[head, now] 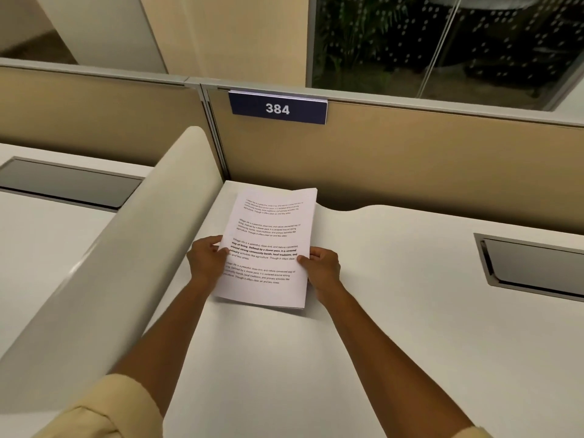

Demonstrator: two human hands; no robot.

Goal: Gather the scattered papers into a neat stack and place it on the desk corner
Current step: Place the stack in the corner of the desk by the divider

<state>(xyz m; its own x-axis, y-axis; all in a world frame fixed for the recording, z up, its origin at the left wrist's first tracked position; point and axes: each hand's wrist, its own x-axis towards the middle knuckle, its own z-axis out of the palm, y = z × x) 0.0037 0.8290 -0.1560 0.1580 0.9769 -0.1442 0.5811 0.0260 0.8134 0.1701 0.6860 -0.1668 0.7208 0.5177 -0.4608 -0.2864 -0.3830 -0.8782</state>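
Note:
A neat stack of white papers (268,241) with printed text lies near the far left corner of the white desk (395,311), its far end by the partition. My left hand (207,260) grips the stack's left edge, thumb on top. My right hand (320,267) grips its right edge, thumb on the top sheet. The near end of the stack looks slightly lifted off the desk; the sheets' edges line up.
A curved cream divider (126,248) runs along the desk's left side. A tan partition (410,159) with a blue "384" sign (278,108) closes the back. A grey cable hatch (534,267) sits in the desk at right, another (69,181) on the neighbouring desk.

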